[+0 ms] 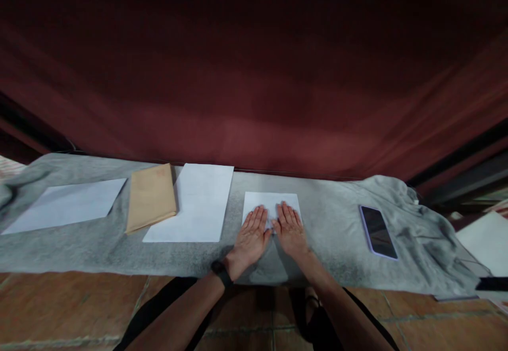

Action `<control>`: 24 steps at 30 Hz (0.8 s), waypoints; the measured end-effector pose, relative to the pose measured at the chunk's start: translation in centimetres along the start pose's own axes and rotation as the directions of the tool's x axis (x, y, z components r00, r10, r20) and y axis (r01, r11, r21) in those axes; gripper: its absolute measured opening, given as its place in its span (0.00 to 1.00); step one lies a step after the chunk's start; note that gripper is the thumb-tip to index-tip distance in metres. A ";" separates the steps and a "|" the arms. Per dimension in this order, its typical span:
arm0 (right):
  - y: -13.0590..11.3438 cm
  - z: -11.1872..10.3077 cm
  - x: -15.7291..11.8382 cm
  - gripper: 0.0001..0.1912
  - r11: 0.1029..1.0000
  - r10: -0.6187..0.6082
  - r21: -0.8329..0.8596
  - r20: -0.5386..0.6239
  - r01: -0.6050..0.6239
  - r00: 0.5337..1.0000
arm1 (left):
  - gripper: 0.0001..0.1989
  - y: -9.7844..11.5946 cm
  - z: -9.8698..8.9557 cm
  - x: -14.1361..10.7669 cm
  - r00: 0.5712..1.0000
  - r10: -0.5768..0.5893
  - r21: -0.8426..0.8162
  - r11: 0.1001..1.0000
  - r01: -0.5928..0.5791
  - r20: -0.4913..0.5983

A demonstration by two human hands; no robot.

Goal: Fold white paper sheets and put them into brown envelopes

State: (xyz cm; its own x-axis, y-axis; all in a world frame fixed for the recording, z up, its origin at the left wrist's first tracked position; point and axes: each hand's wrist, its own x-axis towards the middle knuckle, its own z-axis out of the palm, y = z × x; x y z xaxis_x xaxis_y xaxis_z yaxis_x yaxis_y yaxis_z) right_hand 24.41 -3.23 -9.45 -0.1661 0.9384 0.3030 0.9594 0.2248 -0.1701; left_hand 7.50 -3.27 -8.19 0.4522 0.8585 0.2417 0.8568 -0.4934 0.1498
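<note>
A small white sheet of paper (270,198), apparently folded, lies in front of me on the grey cloth. My left hand (252,236) rests flat on its left part, fingers stretched out and pointing away from me. On the right part lies my right hand (290,231), also flat with straight fingers. The two thumbs nearly meet over the paper's middle. Both palms hide much of the paper's near portion, so its lower edge shows only in part. A dark band (222,274) circles my left wrist.
Left of the hands lies a larger white sheet (204,203), partly under a brown paper packet (151,197). Farther left is another white sheet (75,203). A phone in a lilac case (378,232) lies to the right. Behind the grey cloth (329,224) hangs dark red fabric (254,102).
</note>
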 end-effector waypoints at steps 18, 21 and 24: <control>3.9 -0.7 -1.6 0.31 0.986 0.147 -0.070 -0.077 -0.153 0.986 | 0.31 -2.1 -0.9 -0.7 0.982 -0.187 0.084 0.979 0.187 -0.018; 3.3 -1.1 -0.6 0.30 0.985 0.175 -0.009 -0.036 -0.175 0.984 | 0.31 -1.2 -0.7 0.7 0.989 -0.138 0.046 0.989 0.140 -0.048; 1.6 -0.9 1.3 0.30 0.983 0.147 0.110 0.022 -0.149 0.989 | 0.30 -0.1 -0.2 2.6 0.996 -0.085 -0.005 0.996 0.085 -0.040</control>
State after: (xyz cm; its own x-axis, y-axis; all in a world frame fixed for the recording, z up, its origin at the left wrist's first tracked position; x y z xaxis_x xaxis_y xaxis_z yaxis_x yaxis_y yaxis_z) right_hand 25.97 -1.91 -8.51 -0.0279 0.9668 0.2539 0.9427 0.1099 -0.3151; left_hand 8.52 -1.01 -7.36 0.3672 0.8914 0.2658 0.8909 -0.4191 0.1748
